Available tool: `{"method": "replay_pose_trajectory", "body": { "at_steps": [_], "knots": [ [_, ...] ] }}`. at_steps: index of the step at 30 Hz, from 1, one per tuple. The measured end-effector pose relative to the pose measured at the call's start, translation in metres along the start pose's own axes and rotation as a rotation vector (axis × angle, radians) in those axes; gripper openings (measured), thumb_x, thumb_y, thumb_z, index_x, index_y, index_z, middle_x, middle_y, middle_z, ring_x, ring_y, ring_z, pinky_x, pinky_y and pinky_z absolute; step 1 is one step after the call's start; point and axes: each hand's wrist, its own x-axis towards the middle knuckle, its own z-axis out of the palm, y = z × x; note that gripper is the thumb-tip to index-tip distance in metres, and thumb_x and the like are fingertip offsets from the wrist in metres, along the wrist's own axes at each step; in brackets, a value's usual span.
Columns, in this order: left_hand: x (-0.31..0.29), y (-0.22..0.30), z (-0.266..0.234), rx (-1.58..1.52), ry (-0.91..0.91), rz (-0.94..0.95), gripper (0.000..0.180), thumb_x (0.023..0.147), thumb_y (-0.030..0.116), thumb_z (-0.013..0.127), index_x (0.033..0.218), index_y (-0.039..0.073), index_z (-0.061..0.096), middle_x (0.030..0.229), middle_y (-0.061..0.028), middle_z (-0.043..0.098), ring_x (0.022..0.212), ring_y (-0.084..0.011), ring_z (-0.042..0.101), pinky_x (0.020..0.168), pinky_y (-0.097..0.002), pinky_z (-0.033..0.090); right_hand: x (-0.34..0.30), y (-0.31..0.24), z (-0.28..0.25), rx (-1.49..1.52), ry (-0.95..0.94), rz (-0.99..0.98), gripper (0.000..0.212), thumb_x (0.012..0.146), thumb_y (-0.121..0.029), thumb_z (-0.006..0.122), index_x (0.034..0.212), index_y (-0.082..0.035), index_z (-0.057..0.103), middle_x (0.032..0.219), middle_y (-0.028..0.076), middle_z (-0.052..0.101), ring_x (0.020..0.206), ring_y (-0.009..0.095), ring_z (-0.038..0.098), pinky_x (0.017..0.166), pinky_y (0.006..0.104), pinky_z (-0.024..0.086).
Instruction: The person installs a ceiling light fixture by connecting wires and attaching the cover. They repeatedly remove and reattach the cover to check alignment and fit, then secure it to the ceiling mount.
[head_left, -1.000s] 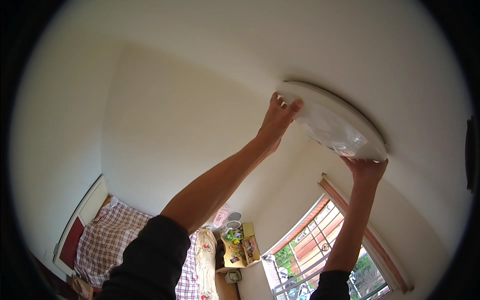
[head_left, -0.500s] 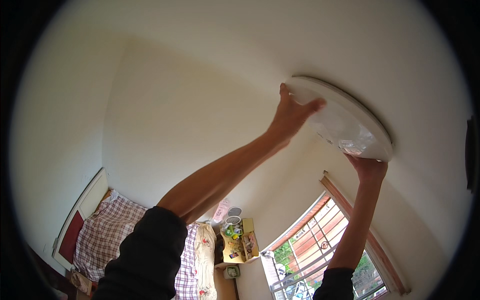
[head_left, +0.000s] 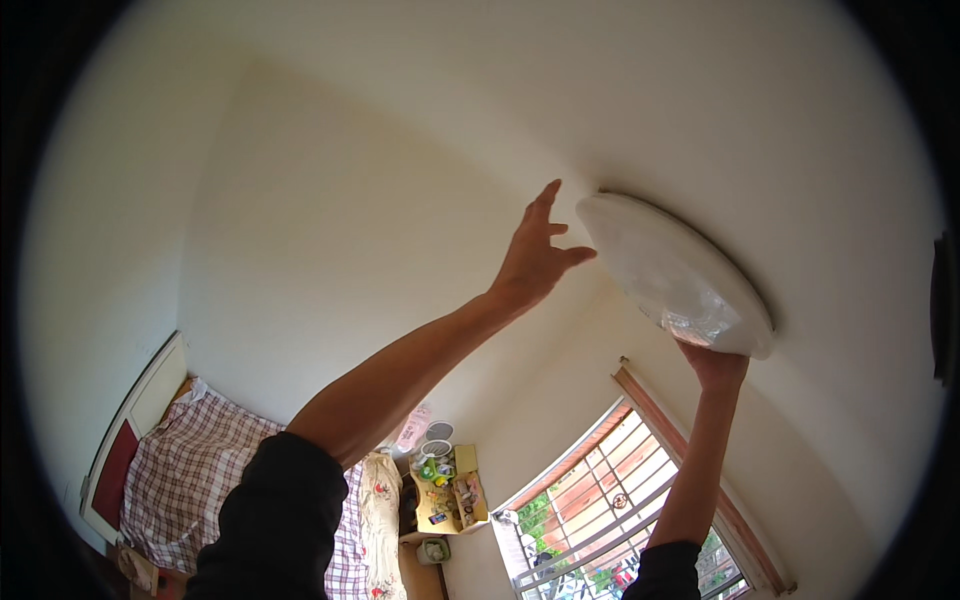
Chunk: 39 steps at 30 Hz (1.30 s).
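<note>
A round white ceiling lamp cover (head_left: 665, 265) with a glossy, domed face is up against the ceiling. Its far left edge shows a thin dark line between it and the ceiling. My left hand (head_left: 540, 250) is raised just left of the cover, fingers spread and holding nothing. The thumb tip is close to the cover's edge; whether it touches I cannot tell. From below, my right hand (head_left: 715, 362) holds the cover by its near right edge, its fingers mostly hidden behind the dome.
The pale ceiling (head_left: 480, 90) spreads around the lamp. Low on the left stands a bed (head_left: 200, 450) with a checked cover. A small yellow desk (head_left: 440, 510) with several items is beside a barred window (head_left: 600, 500) that has a wooden rail (head_left: 650, 410) above it.
My left hand has come off the lamp cover, moving left and slightly down with its fingers spreading. My right hand stays at the cover's edge. The view has shifted a little.
</note>
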Motion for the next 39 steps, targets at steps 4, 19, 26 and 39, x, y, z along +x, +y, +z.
{"method": "replay_pose_trajectory", "body": {
  "at_steps": [4, 19, 26, 39],
  "knots": [
    [0.020, -0.001, -0.008, -0.088, -0.037, 0.013, 0.076, 0.089, 0.009, 0.072, 0.153, 0.012, 0.032, 0.153, -0.0176, 0.037, 0.136, -0.0288, 0.047, 0.100, -0.0381, 0.053, -0.005, -0.007, 0.008, 0.557, -0.144, 0.131, 0.067, 0.090, -0.044, 0.066, 0.142, -0.005, 0.050, 0.137, 0.011, 0.059, 0.123, 0.024, 0.057, 0.105, 0.0360, 0.046],
    [0.021, -0.009, 0.001, 0.272, 0.016, 0.382, 0.047, 0.088, 0.001, 0.071, 0.132, 0.007, 0.055, 0.134, -0.0123, 0.058, 0.113, -0.0281, 0.063, 0.099, -0.0378, 0.055, -0.011, 0.040, -0.028, 0.411, 0.068, -0.008, 0.060, 0.094, -0.046, 0.057, 0.138, -0.006, 0.052, 0.135, 0.012, 0.058, 0.126, 0.031, 0.053, 0.108, 0.0506, 0.042],
    [0.001, -0.024, -0.006, 0.244, 0.024, 0.390, 0.046, 0.086, -0.009, 0.068, 0.126, 0.006, 0.054, 0.133, -0.0138, 0.054, 0.115, -0.0293, 0.062, 0.098, -0.0361, 0.058, -0.019, 0.058, -0.019, 0.643, -0.169, -0.020, 0.072, 0.099, -0.055, 0.035, 0.149, -0.002, 0.036, 0.154, 0.024, 0.034, 0.140, 0.044, 0.036, 0.112, 0.0678, 0.027],
    [-0.030, -0.046, -0.018, 0.222, -0.020, 0.325, 0.044, 0.086, -0.009, 0.068, 0.124, 0.006, 0.053, 0.132, -0.0122, 0.055, 0.116, -0.0288, 0.061, 0.099, -0.0369, 0.058, -0.038, 0.083, -0.003, 0.530, -0.181, -0.106, 0.082, 0.098, -0.058, 0.036, 0.156, -0.001, 0.021, 0.159, 0.027, 0.024, 0.146, 0.046, 0.025, 0.114, 0.0712, 0.022]
  ]
}}
